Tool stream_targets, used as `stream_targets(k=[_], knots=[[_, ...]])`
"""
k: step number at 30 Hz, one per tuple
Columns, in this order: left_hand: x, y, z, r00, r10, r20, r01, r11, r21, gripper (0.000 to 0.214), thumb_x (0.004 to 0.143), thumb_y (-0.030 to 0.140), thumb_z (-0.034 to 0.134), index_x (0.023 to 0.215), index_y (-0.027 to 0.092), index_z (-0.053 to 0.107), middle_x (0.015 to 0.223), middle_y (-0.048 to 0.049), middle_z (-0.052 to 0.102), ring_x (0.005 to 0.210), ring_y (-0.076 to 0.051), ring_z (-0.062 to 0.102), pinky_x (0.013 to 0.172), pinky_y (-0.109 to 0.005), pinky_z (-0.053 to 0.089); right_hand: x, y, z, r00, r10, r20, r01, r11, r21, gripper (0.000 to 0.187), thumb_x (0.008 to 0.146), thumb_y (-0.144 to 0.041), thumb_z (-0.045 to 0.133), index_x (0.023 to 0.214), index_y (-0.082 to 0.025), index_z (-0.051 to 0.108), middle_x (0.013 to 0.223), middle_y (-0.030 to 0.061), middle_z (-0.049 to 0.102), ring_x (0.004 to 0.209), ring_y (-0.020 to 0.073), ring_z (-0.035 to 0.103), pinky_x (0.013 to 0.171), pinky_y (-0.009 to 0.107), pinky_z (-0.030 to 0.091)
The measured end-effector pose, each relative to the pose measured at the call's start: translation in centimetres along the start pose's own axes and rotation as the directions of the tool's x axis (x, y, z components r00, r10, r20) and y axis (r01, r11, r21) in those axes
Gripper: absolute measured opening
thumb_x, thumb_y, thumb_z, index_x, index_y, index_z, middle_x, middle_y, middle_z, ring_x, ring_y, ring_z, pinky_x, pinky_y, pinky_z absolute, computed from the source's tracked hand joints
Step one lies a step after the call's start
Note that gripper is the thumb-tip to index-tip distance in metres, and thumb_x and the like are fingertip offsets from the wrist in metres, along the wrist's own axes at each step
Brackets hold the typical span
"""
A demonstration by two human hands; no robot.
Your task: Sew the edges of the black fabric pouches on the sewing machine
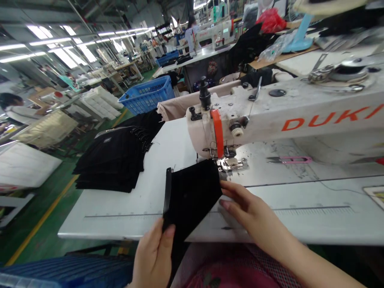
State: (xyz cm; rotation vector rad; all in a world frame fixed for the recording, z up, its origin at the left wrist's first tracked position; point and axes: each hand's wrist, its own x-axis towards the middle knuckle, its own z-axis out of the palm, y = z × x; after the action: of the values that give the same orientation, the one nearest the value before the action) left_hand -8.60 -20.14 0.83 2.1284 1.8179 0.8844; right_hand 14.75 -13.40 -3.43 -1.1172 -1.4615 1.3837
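A black fabric piece (195, 196) with a stiff dark strip along its left edge lies across the front of the sewing table. Its far right corner reaches the presser foot (231, 164) of the white sewing machine (270, 104). My left hand (154, 252) pinches the near left edge of the fabric between thumb and fingers. On the right, my right hand (249, 212) touches the fabric's right edge, fingertips close together near the foot; whether they grip the edge or only rest against it is unclear.
A stack of black fabric pieces (112, 160) sits on the table's left end. Pink-handled thread snips (289, 160) lie under the machine arm. Behind the table stands a blue crate (147, 96); another blue crate (69, 272) is at lower left. Other people work farther back.
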Motion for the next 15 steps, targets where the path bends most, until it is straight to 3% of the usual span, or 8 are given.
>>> stream_targets(k=[2, 4, 6, 8, 11, 13, 15], knots=[[0.8, 0.2, -0.9, 0.993, -0.060, -0.104, 0.060, 0.998, 0.006, 0.022, 0.098, 0.027, 0.044, 0.099, 0.017, 0.064, 0.074, -0.0015, 0.070, 0.063, -0.017, 0.067, 0.057, -0.023, 0.057, 0.5, -0.6, 1.1, 0.985, 0.172, 0.019, -0.170, 0.940, 0.296, 0.051, 0.087, -0.030, 0.061, 0.136, -0.026, 0.044, 0.112, 0.0074, 0.063, 0.077, 0.0167, 0.064, 0.067, 0.032, 0.056], [1.5, 0.3, -1.5, 0.994, -0.003, -0.113, 0.006, 1.000, 0.020, 0.021, 0.097, 0.027, 0.046, 0.093, 0.017, 0.064, 0.065, 0.0010, 0.065, 0.054, -0.014, 0.062, 0.050, -0.020, 0.052, 0.8, -1.1, 2.0, 0.961, 0.270, 0.060, -0.269, 0.857, 0.439, 0.052, 0.084, -0.034, 0.066, 0.131, -0.024, 0.046, 0.089, 0.0005, 0.062, 0.054, 0.0093, 0.052, 0.047, 0.023, 0.044], [1.9, 0.3, -1.9, 0.995, 0.087, -0.039, -0.086, 0.996, 0.014, 0.019, 0.097, 0.022, 0.045, 0.101, 0.018, 0.064, 0.071, 0.0008, 0.068, 0.059, -0.013, 0.065, 0.053, -0.018, 0.053, 0.5, -1.4, 2.5, 0.948, 0.300, 0.105, -0.313, 0.826, 0.469, 0.040, 0.082, -0.035, 0.068, 0.116, -0.019, 0.054, 0.067, -0.0063, 0.051, 0.043, 0.0050, 0.036, 0.038, 0.018, 0.028], [2.0, 0.1, -2.1, 0.965, 0.231, 0.127, -0.230, 0.973, -0.027, 0.030, 0.096, 0.016, 0.042, 0.120, 0.021, 0.059, 0.099, -0.0037, 0.073, 0.086, -0.016, 0.071, 0.075, -0.022, 0.058, -0.4, -1.4, 2.7, 0.947, 0.293, 0.132, -0.322, 0.853, 0.412, 0.026, 0.080, -0.032, 0.069, 0.098, -0.016, 0.060, 0.057, -0.0087, 0.041, 0.042, 0.0039, 0.029, 0.037, 0.017, 0.021], [1.5, -0.3, -1.9, 0.875, 0.376, 0.304, -0.357, 0.927, -0.120, 0.044, 0.095, 0.012, 0.037, 0.136, 0.023, 0.049, 0.131, -0.0070, 0.062, 0.118, -0.020, 0.061, 0.100, -0.032, 0.052, -1.3, -1.3, 2.7, 0.947, 0.313, 0.069, -0.316, 0.878, 0.360, 0.026, 0.078, -0.030, 0.071, 0.096, -0.017, 0.059, 0.067, -0.0051, 0.052, 0.042, 0.0040, 0.036, 0.035, 0.017, 0.025], [1.4, -0.3, -1.8, 0.916, 0.306, 0.260, -0.287, 0.952, -0.110, 0.041, 0.096, 0.012, 0.037, 0.133, 0.023, 0.051, 0.126, -0.0067, 0.065, 0.113, -0.019, 0.064, 0.097, -0.031, 0.054, -0.8, -1.3, 2.8, 0.942, 0.336, -0.014, -0.296, 0.850, 0.436, 0.040, 0.077, -0.032, 0.071, 0.110, -0.021, 0.051, 0.095, 0.0019, 0.061, 0.045, 0.0057, 0.047, 0.035, 0.020, 0.037], [1.8, -0.1, -1.9, 0.967, 0.197, 0.161, -0.189, 0.980, -0.066, 0.034, 0.097, 0.013, 0.039, 0.124, 0.023, 0.057, 0.111, -0.0050, 0.071, 0.098, -0.017, 0.069, 0.085, -0.026, 0.058, 0.4, -1.5, 3.0, 0.937, 0.340, -0.075, -0.256, 0.821, 0.510, 0.055, 0.075, -0.032, 0.073, 0.119, -0.024, 0.042, 0.111, 0.0053, 0.059, 0.048, 0.0072, 0.054, 0.038, 0.024, 0.046]])
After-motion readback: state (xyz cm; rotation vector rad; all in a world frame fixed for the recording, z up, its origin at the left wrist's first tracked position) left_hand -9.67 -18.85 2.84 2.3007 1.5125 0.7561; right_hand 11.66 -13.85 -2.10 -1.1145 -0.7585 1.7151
